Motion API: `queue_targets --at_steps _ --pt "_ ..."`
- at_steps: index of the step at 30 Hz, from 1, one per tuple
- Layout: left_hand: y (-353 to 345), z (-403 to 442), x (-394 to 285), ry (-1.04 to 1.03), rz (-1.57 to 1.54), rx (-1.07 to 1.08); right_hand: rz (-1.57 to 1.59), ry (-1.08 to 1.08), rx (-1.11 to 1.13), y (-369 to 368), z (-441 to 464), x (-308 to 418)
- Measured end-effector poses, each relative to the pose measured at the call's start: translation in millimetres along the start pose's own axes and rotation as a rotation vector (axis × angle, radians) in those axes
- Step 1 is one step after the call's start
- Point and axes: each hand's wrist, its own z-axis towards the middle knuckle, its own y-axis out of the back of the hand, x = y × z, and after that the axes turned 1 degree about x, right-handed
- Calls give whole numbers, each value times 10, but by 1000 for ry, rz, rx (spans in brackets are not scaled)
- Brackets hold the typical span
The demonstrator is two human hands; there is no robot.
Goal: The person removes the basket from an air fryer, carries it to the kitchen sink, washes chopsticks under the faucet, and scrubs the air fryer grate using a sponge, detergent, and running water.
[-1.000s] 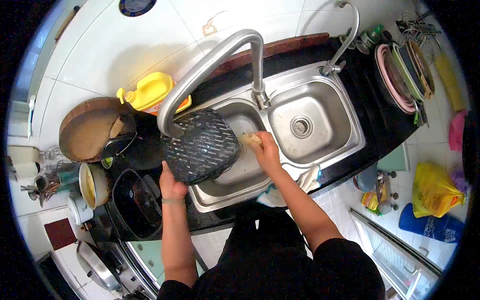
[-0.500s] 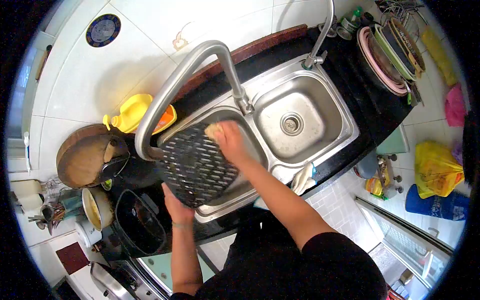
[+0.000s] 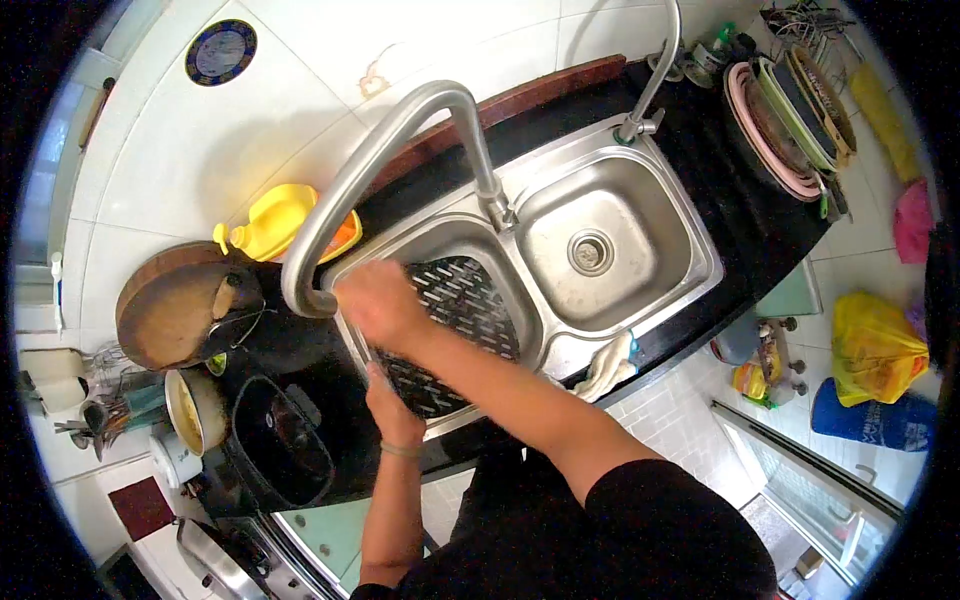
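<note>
A black slotted tray [image 3: 465, 300] lies tilted inside the left sink basin [image 3: 530, 330], its slots facing up. My left hand [image 3: 392, 410] grips its near left edge, the thumb pointing up along the side. My right hand [image 3: 378, 305] is closed in a blurred fist over the tray's far left corner, just beside the end of the large faucet [image 3: 447, 98]. The pale yellow sponge seen in that hand a moment ago is now hidden by the fingers, and it shows nowhere else.
To the right is a second basin [image 3: 610, 235] with a small tap [image 3: 640, 122]. A cloth [image 3: 606, 368] lies on the front rim. Left of the sink stand a yellow bottle [image 3: 275, 222], a wok [image 3: 170, 310] and a black bin-like container [image 3: 285, 440]. Stacked plates [image 3: 770, 130] stand far right.
My right hand has swept left across the tray, from its far right side toward the faucet end. The tray has shifted right and lower into the basin, with my left hand following.
</note>
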Motion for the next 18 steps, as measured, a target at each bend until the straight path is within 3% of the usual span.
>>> queue_targets --at_steps 2,3,6,9,10,11,12,14,16,17,18 --pt "133 9 42 2 -11 6 -66 -150 -78 91 68 -326" --pt "126 -27 -59 23 -28 10 -66 -116 -156 143 -25 -528" --pt "276 41 -172 -18 -57 78 4 -467 -100 428 -453 -741" --pt "207 131 -314 26 -161 -85 -33 -763 -35 416 -981 -545" --pt "191 172 -323 27 -166 -83 -30 -728 -110 386 -1081 -338" --pt "174 204 -316 1 -151 -75 -27 -556 -44 413 -1127 -193" --pt "138 215 -318 -25 -133 -69 -179 -470 -64 322 -1182 -36" --pt "92 227 -212 -49 -163 -29 12 -505 83 96 -1438 -23" --pt "143 334 61 -262 219 -106 165 -428 29 157 -1111 390" --pt "30 197 -15 -481 955 -110 215 -475 7 125 -1064 385" --pt "117 225 149 -845 1331 -12 267 -521 -14 136 -959 374"
